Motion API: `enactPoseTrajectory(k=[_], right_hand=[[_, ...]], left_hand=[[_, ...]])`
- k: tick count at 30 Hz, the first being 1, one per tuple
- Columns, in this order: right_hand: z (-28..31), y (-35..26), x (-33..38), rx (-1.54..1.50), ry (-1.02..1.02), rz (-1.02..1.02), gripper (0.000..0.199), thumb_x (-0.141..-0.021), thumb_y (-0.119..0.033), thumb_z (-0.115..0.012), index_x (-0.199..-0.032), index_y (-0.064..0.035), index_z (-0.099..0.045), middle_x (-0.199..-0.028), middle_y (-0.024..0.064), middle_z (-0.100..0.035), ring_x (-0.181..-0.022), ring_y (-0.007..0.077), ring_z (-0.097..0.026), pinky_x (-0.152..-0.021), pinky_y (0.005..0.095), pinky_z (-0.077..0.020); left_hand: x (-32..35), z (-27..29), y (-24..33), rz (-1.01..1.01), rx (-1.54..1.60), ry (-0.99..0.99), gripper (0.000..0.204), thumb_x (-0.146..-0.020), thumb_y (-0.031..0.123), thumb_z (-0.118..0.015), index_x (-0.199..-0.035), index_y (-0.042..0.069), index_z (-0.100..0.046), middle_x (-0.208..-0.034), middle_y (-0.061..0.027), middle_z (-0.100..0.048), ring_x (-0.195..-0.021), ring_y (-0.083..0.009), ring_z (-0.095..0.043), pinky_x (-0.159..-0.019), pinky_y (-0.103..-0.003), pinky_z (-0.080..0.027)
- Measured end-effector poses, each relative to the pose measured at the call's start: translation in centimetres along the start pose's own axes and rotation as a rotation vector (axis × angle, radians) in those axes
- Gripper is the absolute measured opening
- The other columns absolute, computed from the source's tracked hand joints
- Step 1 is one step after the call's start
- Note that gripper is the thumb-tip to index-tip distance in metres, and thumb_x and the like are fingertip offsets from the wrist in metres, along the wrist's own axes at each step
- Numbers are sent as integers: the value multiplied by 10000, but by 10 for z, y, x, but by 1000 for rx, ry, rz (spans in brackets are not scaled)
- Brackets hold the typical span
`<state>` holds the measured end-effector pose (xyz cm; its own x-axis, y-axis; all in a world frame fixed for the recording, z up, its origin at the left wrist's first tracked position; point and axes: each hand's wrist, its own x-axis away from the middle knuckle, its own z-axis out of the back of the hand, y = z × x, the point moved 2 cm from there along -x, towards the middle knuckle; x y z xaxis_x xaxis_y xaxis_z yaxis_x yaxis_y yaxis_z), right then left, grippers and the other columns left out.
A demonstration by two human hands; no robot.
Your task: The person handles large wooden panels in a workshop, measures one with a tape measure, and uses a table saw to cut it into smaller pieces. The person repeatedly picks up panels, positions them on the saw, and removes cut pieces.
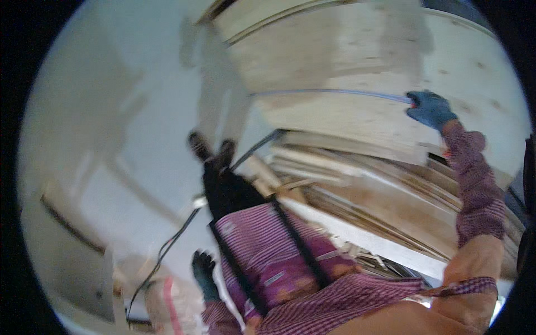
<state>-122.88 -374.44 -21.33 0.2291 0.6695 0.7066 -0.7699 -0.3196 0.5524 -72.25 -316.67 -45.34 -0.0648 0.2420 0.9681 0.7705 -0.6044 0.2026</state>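
Note:
My right hand [431, 109], in a blue-grey work glove, is closed at the right over a pale plywood sheet [357, 67]. It grips one end of a long, thin, pale-blue strip [335, 90], whose exact kind is blurred. The strip runs leftward across the sheet to its left edge. A bit of red-orange shows at the gripping fingers. My left hand [206, 273], in a dark glove, hangs low beside my body with its fingers apart and nothing in it.
Below the plywood lie stacked boards and wood strips [357, 195]. A black cable [167, 245] crosses the pale floor [111, 167] past my shoes [212, 148]. At lower left stands a whitish sack [173, 304] with a pink stripe, near a pale panel [72, 262].

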Motion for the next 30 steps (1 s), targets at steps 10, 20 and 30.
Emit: enactPoseTrajectory(k=[10, 20, 30], right_hand=[[-12, 87, 26, 105, 13, -139, 497, -802, -453, -571, -1240, -219, -566, -1053, 116, -602, -995, 289, -600, -900, 395, -463], [-22, 106, 10, 195, 110, -96, 486, -817, -453, -573, -1225, -189, -585, -1047, 88, -633, -974, 267, -613, -886, 376, -480], [-24, 106, 2, 231, 70, -107, 497, -812, -444, -601, -1233, -181, -565, -1091, 88, -619, -1007, 262, -600, -904, 374, -462]], left_hand=[[-21, -57, 59, 27, -405, 116, 520, -928, 418, -487, -1353, 122, -446, -1268, -150, -533, -1077, -279, -564, -880, -412, -446], [-34, -63, 75, 7, -467, 98, 498, -922, 421, -517, -1318, 121, -476, -1235, -106, -555, -1054, -243, -562, -869, -384, -448], [-41, -55, 78, 2, -456, 53, 509, -923, 432, -514, -1328, 127, -469, -1229, -87, -572, -1045, -231, -573, -858, -376, -453]])
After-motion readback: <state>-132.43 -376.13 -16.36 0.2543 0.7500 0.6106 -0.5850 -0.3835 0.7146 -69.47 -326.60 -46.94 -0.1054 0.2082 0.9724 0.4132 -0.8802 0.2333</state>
